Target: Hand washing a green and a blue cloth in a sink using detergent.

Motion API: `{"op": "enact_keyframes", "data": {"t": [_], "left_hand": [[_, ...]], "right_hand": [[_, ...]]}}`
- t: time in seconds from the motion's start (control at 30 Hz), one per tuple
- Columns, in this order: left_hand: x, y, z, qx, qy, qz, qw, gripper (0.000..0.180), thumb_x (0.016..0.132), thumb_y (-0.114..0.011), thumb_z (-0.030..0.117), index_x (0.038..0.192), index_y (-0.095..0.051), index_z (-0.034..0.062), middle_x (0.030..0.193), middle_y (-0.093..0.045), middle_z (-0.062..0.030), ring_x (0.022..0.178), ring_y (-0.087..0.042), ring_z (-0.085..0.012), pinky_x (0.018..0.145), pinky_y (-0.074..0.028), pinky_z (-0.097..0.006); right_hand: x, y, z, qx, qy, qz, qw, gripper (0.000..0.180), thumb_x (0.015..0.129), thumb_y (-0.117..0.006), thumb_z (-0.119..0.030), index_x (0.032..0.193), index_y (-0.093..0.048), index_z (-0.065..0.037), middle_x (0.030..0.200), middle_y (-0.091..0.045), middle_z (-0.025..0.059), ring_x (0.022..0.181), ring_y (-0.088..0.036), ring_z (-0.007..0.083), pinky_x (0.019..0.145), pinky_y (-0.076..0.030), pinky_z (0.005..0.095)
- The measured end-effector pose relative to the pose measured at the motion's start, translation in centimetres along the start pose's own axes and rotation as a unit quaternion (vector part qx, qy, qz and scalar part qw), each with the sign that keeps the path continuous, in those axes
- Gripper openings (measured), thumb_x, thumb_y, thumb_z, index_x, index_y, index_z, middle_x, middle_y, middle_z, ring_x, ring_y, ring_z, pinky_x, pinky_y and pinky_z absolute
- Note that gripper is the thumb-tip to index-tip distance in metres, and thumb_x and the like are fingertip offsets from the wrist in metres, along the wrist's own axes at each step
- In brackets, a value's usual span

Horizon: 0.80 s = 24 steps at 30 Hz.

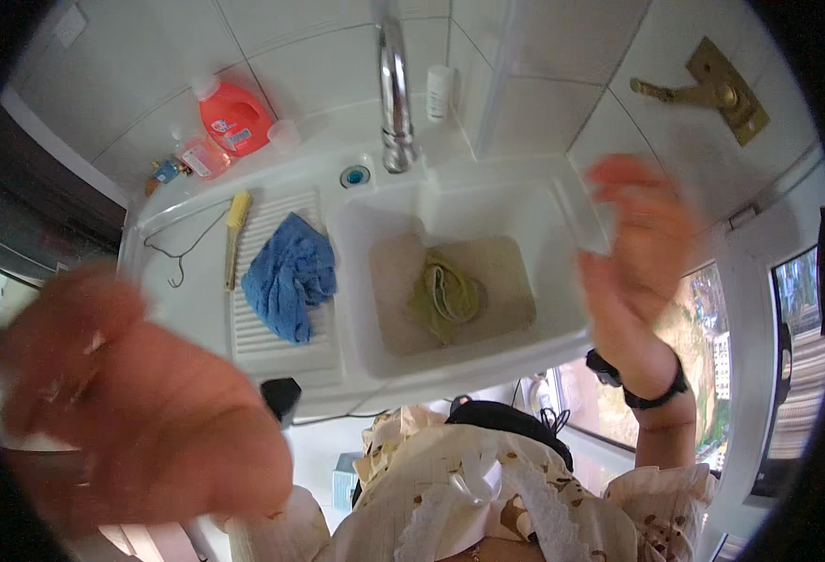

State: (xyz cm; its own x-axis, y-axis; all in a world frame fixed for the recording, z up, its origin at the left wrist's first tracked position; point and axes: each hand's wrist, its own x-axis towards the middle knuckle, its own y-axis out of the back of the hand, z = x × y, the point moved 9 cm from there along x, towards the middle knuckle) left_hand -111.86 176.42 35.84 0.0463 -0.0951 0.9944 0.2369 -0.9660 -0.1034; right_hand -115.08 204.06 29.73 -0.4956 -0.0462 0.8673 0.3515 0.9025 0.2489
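My left hand (141,403) is raised very near the camera at the lower left, smeared by motion, so its fingers cannot be made out. On the right, my right hand (642,239) is up beside the sink's right rim, also blurred. Its thumb and fingers are apart, and nothing shows between them. Below both hands, a wet yellow-green cloth (445,292) lies bunched in cloudy water in the white sink basin (361,253). A crumpled blue towel (291,276) rests on the ribbed washboard left of the basin. Neither hand touches the cloth or the towel.
A chrome faucet (394,98) reaches over the basin. Left of the towel lie a yellow-bristled brush (233,244) and a wire hanger (180,253). A red detergent bottle (233,117), a clear pink bottle (204,156) and a white bottle (439,94) line the back ledge.
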Motion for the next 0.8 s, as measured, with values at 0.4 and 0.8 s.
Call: {"op": "enact_keyframes", "data": {"t": [0.4,0.8], "left_hand": [[-34.5,-7.8,-13.7,-0.185,0.853,-0.029,0.487,0.018,0.079,-0.054,0.013,0.096,-0.052,0.0067,0.085,-0.051,-0.0025,0.078,-0.051,-0.0144,0.066,-0.040,-0.028],[-51.2,-9.8,-12.0,-0.021,0.950,-0.042,0.309,0.030,0.077,-0.055,0.022,0.104,-0.048,0.0108,0.093,-0.048,-0.0065,0.094,-0.045,-0.0223,0.077,-0.038,-0.042]], "right_hand": [[-32.3,-15.7,28.6,-0.162,-0.515,-0.543,0.643,0.045,0.069,-0.066,-0.029,0.106,-0.053,-0.006,0.100,-0.058,0.0107,0.089,-0.055,0.0259,0.078,-0.042,0.0363],[-38.8,-21.7,30.5,0.001,-0.540,-0.501,0.676,0.060,0.076,-0.057,-0.019,0.128,-0.031,-0.004,0.118,-0.047,0.0169,0.105,-0.049,0.0325,0.081,-0.044,0.0417]]}}
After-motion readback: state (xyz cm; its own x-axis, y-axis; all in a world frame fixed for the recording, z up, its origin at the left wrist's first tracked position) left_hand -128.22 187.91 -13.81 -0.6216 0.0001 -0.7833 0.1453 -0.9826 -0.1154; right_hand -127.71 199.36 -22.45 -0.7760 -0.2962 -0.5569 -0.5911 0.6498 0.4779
